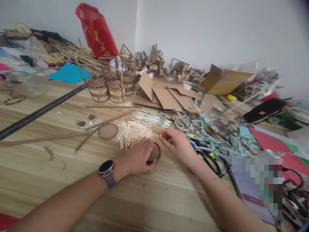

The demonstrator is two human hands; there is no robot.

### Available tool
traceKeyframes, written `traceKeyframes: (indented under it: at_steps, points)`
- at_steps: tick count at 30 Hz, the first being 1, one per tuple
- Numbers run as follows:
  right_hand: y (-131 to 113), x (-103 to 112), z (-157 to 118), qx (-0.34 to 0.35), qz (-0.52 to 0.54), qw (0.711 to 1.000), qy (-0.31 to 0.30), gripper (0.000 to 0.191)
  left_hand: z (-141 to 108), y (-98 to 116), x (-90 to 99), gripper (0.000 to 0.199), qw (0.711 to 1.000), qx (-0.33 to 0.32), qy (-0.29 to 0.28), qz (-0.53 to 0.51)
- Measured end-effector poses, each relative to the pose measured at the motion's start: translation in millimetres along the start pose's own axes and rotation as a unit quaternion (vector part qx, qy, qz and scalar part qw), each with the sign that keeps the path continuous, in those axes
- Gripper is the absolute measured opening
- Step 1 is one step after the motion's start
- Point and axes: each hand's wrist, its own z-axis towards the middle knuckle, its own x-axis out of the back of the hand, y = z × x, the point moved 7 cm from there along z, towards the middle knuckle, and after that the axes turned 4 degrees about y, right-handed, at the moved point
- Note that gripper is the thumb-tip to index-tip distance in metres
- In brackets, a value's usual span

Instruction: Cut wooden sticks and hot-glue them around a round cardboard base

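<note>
My left hand [138, 158], with a watch on its wrist, is closed around a round brown cardboard disc [154, 154] with a ridged rim. A short pale stick stands at the disc's near edge by my fingertips. To its right, my right hand [180, 145] is raised in a pinch, apart from the disc. The pale tip of a small wooden stick [160, 136] shows between its fingertips. Just beyond both hands lies a loose pile of short wooden sticks [135, 132]. A second cardboard disc [107, 131] with a ridged rim lies flat to the left.
Small lidded baskets [98, 88] with tall handles stand behind the pile. Flat cardboard pieces [166, 98] lie at the back. Tangled strips [207, 129] and a phone [251, 193] crowd the right. Brown strips [60, 137] and a white ring [78, 121] holding two beads lie left.
</note>
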Motion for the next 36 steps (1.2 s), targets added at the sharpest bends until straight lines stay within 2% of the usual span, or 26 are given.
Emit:
traceKeyframes:
  at_steps: [2, 4, 8, 11, 21, 36]
  points:
    - [1, 2, -21, -0.035, 0.104, 0.994, -0.002, 0.006, 0, 0, -0.3, 0.049, 1.0, 0.007, -0.012, -0.006]
    - [1, -3, -37, -0.061, 0.155, 0.986, -0.028, 0.007, 0, 0, -0.3, 0.048, 1.0, 0.01, -0.017, -0.008]
    - [0, -21, -53, -0.086, 0.158, 0.979, -0.099, 0.009, 0, 0, 0.0, 0.045, 1.0, 0.0, -0.008, -0.016]
    - [1, -30, -54, -0.091, 0.13, 0.98, -0.118, 0.008, 0, -1, -0.3, 0.047, 1.0, -0.001, -0.005, -0.016]
    - [-4, -35, -55, -0.027, 0.074, 0.993, -0.092, 0.011, 0, -3, -2.3, 0.051, 1.0, 0.0, -0.019, -0.009]
    - [-8, -37, -56, 0.046, 0.092, 0.993, -0.052, 0.017, 1, -2, -1.4, 0.051, 1.0, 0.001, -0.015, -0.014]
